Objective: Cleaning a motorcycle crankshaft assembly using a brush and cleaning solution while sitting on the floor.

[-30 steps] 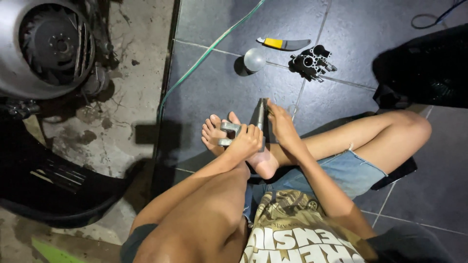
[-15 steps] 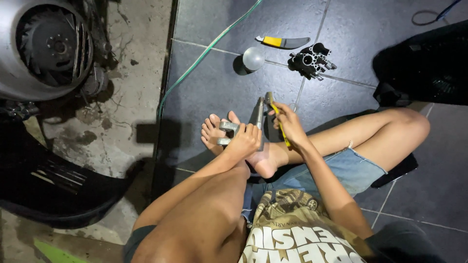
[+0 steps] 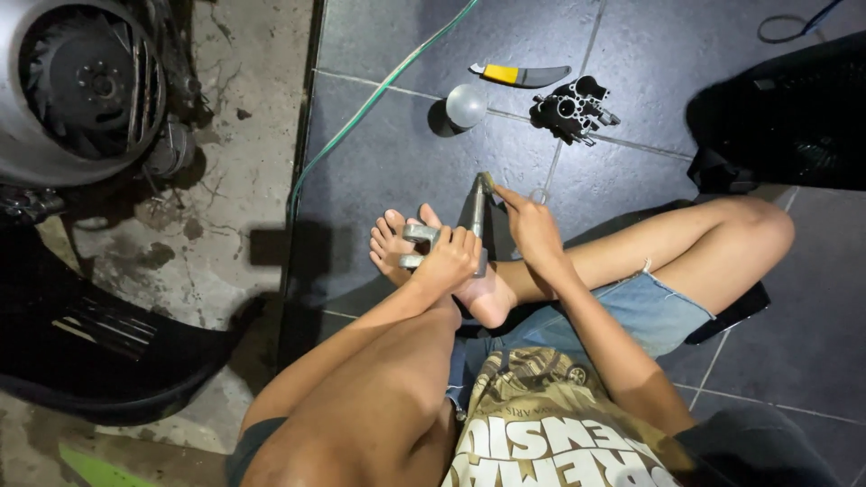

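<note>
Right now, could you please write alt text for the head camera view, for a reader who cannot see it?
A person sitting on a dark tiled floor grips a grey metal part against a bare foot with the left hand, while the right hand touches its upper end. Beyond lie a ball, a knife and a carburettor.

Count, floor level:
- 2 bare hands: left hand (image 3: 448, 261), right hand (image 3: 532, 230)
- 1 grey metal forked part with a shaft (image 3: 472, 209), held between them
- 1 bare foot (image 3: 394, 243) under it
- 1 grey round dome-shaped cap (image 3: 465, 105)
- 1 yellow-and-grey handled tool (image 3: 519, 75)
- 1 black metal carburettor-like body (image 3: 572, 108)
- 1 green hose (image 3: 379, 95)
- 1 grey finned engine fan housing (image 3: 77, 86)
- 1 black wire loop (image 3: 787, 27), top right
</note>
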